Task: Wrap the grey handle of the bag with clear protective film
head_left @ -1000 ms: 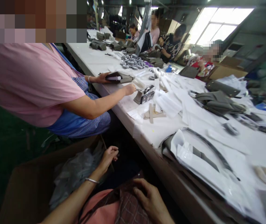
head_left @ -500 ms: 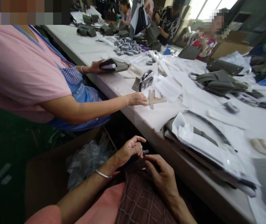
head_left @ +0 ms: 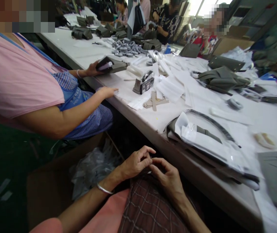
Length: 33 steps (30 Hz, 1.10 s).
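Note:
Over my lap, just off the table edge, my left hand (head_left: 137, 162) is pinched, thumb against fingers, with the index finger raised. Its fingertips meet those of my right hand (head_left: 167, 174), which is pinched too. Whatever lies between the fingertips is too small and covered to make out. Closest to them on the table is a dark grey-green handbag (head_left: 172, 132), lying on its side with white paper and clear plastic over it and its curved handle toward the far side.
A co-worker's hand (head_left: 108, 92) rests at the table edge (head_left: 138, 118), left of a tape dispenser (head_left: 144, 82) and card strips (head_left: 154, 102). Grey tape rolls (head_left: 126, 47), white sheets (head_left: 171, 89) and more bags (head_left: 222, 77) lie beyond. A carton (head_left: 48, 184) with plastic wrapping (head_left: 92, 168) stands left of me.
My fingertips have come together; the small shiny bit seen between them earlier is now covered. The co-worker's nearer hand has drawn back left from the card strips. The view has shifted slightly.

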Each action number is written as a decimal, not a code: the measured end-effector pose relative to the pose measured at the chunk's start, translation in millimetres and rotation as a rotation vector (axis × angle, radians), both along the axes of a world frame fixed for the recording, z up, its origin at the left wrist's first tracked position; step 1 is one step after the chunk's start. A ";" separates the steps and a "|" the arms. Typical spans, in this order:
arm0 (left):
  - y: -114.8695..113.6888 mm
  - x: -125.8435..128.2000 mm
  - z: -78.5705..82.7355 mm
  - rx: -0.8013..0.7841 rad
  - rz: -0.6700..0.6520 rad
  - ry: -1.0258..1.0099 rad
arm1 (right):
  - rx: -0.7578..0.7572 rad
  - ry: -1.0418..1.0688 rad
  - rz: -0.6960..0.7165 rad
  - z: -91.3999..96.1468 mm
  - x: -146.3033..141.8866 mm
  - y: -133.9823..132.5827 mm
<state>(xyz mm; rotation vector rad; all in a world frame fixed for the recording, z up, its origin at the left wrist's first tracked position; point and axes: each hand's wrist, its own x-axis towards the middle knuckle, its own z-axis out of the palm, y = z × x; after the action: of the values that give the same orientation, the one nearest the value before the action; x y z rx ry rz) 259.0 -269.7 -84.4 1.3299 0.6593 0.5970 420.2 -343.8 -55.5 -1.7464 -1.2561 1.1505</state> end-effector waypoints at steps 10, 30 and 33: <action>1.2 7.7 4.7 0.157 -0.010 0.115 | 0.109 -0.143 -0.033 2.2 4.1 1.3; 11.3 57.6 6.3 0.618 -0.129 0.174 | 0.281 -0.440 -0.079 -8.0 44.7 -4.5; 7.9 68.8 12.6 0.622 -0.193 0.129 | 0.255 -0.507 -0.137 -5.5 57.0 -13.7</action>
<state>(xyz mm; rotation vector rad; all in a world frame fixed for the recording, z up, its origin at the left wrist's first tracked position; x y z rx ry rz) 327.8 -261.8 -71.8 2.0011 0.4519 0.5829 477.2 -357.5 -61.0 -1.9528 -1.4677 0.4516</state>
